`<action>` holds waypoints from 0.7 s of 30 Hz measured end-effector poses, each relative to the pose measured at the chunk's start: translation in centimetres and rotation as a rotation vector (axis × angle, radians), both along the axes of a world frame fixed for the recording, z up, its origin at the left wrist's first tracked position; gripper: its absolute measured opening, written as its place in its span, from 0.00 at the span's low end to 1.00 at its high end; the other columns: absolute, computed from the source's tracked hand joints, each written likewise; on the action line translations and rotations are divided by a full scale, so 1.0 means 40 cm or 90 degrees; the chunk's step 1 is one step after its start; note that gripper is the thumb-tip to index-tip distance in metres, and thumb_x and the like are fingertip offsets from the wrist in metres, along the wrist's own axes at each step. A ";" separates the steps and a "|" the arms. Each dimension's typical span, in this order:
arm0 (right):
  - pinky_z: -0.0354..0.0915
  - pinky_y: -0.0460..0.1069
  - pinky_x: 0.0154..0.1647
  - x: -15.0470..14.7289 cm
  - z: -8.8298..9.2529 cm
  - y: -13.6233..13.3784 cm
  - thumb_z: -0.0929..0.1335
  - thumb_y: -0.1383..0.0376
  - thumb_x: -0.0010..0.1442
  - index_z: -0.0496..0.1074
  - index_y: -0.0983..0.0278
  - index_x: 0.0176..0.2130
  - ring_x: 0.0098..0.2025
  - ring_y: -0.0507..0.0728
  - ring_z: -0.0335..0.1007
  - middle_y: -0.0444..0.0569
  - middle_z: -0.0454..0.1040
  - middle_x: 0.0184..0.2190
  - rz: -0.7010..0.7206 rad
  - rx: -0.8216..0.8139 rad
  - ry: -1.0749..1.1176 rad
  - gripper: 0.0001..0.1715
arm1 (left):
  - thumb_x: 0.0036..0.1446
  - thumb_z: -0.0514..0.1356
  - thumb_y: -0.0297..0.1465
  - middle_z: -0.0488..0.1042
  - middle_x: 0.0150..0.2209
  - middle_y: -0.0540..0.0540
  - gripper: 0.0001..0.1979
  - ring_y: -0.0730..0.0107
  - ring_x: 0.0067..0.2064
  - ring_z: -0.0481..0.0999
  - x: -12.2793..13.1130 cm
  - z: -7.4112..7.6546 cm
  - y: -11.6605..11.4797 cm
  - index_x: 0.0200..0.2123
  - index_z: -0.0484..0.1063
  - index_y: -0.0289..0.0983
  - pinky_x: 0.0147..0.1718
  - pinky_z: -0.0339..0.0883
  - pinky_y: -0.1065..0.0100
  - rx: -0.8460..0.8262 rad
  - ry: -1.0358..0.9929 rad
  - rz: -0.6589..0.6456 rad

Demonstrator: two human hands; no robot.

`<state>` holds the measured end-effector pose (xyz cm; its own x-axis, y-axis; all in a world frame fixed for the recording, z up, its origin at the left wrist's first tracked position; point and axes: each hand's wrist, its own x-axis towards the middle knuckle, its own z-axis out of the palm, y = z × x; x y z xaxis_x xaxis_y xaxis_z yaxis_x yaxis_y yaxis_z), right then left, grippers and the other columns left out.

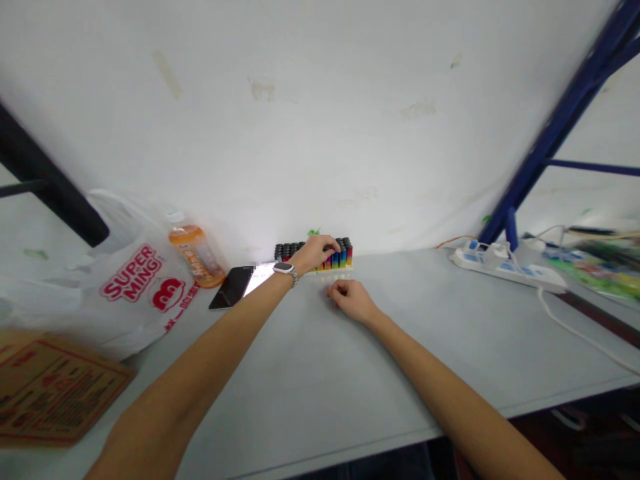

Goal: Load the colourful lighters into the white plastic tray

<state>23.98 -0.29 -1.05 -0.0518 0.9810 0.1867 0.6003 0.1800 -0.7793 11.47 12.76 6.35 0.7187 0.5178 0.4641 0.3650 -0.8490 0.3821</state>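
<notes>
A tray of colourful lighters (343,255) with black tops stands against the white wall at the back of the grey table (350,373). My left hand (316,252), with a watch on its wrist, reaches over the tray, fingers curled on the lighters' tops. My right hand (349,297) rests on the table just in front of the tray, fingers curled in; whether it holds anything is hidden.
A black phone (231,287) lies left of the tray, next to an orange drink bottle (196,251) and a white plastic bag (130,287). A cardboard box (45,390) sits at the left edge. A white power strip (505,267) with cables lies right, below a blue frame (555,127).
</notes>
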 end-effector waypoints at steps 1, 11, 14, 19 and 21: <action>0.55 0.45 0.27 0.000 0.001 -0.001 0.63 0.59 0.61 0.72 0.64 0.25 0.24 0.51 0.64 0.45 0.73 0.21 -0.001 -0.001 -0.004 0.17 | 0.56 0.57 0.23 0.80 0.37 0.47 0.09 0.68 0.41 0.78 0.000 0.000 0.001 0.34 0.78 0.36 0.48 0.69 0.64 0.003 0.005 0.001; 0.57 0.45 0.29 -0.004 0.006 -0.003 0.63 0.60 0.61 0.75 0.64 0.29 0.26 0.52 0.66 0.45 0.75 0.24 -0.005 -0.006 -0.029 0.15 | 0.59 0.51 0.23 0.74 0.51 0.42 0.15 0.64 0.54 0.71 -0.018 -0.011 -0.066 0.45 0.74 0.35 0.58 0.63 0.61 0.192 0.051 0.045; 0.57 0.45 0.29 -0.008 0.008 -0.002 0.63 0.61 0.61 0.75 0.64 0.29 0.26 0.52 0.66 0.46 0.75 0.24 -0.005 -0.001 -0.047 0.15 | 0.62 0.53 0.32 0.67 0.61 0.39 0.21 0.58 0.62 0.64 -0.005 -0.021 -0.093 0.57 0.68 0.34 0.62 0.56 0.56 0.249 0.095 0.125; 0.56 0.45 0.29 -0.012 0.014 -0.005 0.63 0.62 0.61 0.74 0.64 0.28 0.27 0.52 0.67 0.46 0.76 0.24 -0.018 -0.004 -0.076 0.14 | 0.62 0.53 0.45 0.58 0.67 0.38 0.32 0.51 0.66 0.57 0.031 -0.048 -0.115 0.65 0.59 0.36 0.64 0.49 0.48 0.243 0.202 0.199; 0.56 0.45 0.29 -0.014 0.016 -0.008 0.63 0.62 0.61 0.74 0.64 0.27 0.27 0.52 0.67 0.47 0.76 0.25 -0.018 -0.006 -0.085 0.15 | 0.62 0.52 0.47 0.58 0.67 0.40 0.33 0.51 0.66 0.57 0.037 -0.058 -0.116 0.66 0.57 0.39 0.64 0.49 0.46 0.228 0.219 0.221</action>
<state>23.44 -0.62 -0.40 -0.0479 0.9842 0.1703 0.7038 0.1542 -0.6935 12.93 8.11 4.03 0.6750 0.6040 0.4237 0.6960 -0.7118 -0.0941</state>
